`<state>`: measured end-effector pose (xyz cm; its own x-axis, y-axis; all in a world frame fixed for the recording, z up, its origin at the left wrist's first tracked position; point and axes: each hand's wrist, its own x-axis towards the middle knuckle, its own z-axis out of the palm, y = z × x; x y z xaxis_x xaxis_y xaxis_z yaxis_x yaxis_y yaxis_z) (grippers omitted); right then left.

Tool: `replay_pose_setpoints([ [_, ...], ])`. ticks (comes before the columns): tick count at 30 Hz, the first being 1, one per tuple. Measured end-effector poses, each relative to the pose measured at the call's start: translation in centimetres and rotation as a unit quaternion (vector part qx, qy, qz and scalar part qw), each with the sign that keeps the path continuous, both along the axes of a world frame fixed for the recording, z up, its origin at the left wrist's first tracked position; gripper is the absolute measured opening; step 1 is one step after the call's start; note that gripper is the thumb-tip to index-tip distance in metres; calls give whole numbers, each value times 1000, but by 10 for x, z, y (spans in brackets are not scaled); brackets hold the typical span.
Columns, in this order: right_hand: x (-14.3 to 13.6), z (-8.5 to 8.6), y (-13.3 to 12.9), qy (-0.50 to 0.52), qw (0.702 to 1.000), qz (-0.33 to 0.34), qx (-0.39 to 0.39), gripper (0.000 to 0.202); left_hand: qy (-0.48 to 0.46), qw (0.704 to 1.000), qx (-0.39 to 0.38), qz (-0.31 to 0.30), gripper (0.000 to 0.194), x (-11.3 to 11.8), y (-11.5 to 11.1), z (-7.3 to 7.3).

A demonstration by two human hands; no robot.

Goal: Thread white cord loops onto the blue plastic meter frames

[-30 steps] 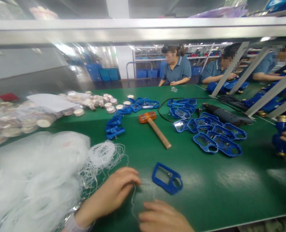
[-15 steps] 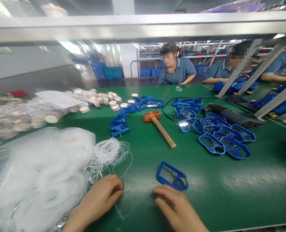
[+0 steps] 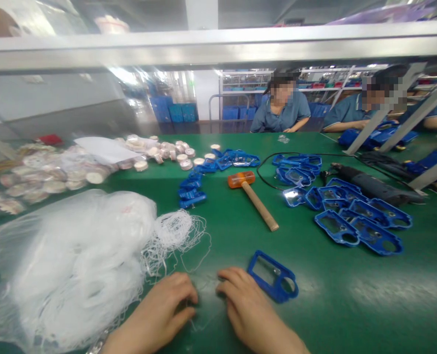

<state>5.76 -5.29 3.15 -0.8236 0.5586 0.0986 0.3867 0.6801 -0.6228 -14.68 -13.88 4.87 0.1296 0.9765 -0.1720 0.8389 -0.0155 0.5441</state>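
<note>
My left hand (image 3: pixel 166 307) is low over the green table, right of a clear bag of white cord (image 3: pixel 81 275), thumb and fingers apart. Just above it lies a loose tangle of white cord (image 3: pixel 174 231). My right hand (image 3: pixel 244 305) has its fingers curled and apart, close to the left edge of a blue frame (image 3: pixel 273 276) that lies flat. A thin, faint strand runs on the table between the two hands; whether either hand touches it is too small to tell.
Beyond lie an orange mallet (image 3: pixel 253 199), blue frames (image 3: pixel 362 216), a dark power tool (image 3: pixel 376 184) with a cable, and pale round rolls (image 3: pixel 56 179). A metal shelf beam (image 3: pixel 218 46) crosses above. People in blue shirts sit across the table (image 3: pixel 236 140).
My right hand has moved left, closer to my left hand and the thin strand. The view has shifted, so the table's objects appear slightly further right. The person opposite has lowered their head.
</note>
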Motion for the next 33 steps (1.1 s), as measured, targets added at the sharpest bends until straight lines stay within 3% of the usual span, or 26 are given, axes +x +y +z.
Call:
replay_pose_setpoints([
  [4,17,-1,1,-11,1000,-20,-8,39,51,995,-57,-61,5,16,-4,-2],
  [7,20,-6,-2,-30,999,2,-22,42,77,992,-60,-81,14,23,-2,-4],
  [11,17,-13,-10,-30,998,3,-54,29,-45,995,-53,-75,14,18,-1,2],
  [14,21,-13,-15,3,996,-30,-84,14,-149,987,-60,-31,17,12,2,11],
  [17,35,-10,-17,35,986,-101,-130,10,-171,983,-69,-10,19,12,14,17],
  [20,54,-4,-17,54,967,-176,-174,18,-149,987,-54,-34,16,21,34,19],
  [23,71,2,-15,80,954,-205,-203,23,-157,985,-25,-72,5,40,54,17],
  [27,84,10,-13,106,945,-222,-214,24,-179,972,-3,-150,44,71,71,12],
  [31,91,15,-12,121,944,-228,-208,26,-157,967,-36,-197,10,89,79,12],
  [33,95,16,-11,121,940,-243,-207,26,-171,962,-89,-193,6,89,80,13],
])
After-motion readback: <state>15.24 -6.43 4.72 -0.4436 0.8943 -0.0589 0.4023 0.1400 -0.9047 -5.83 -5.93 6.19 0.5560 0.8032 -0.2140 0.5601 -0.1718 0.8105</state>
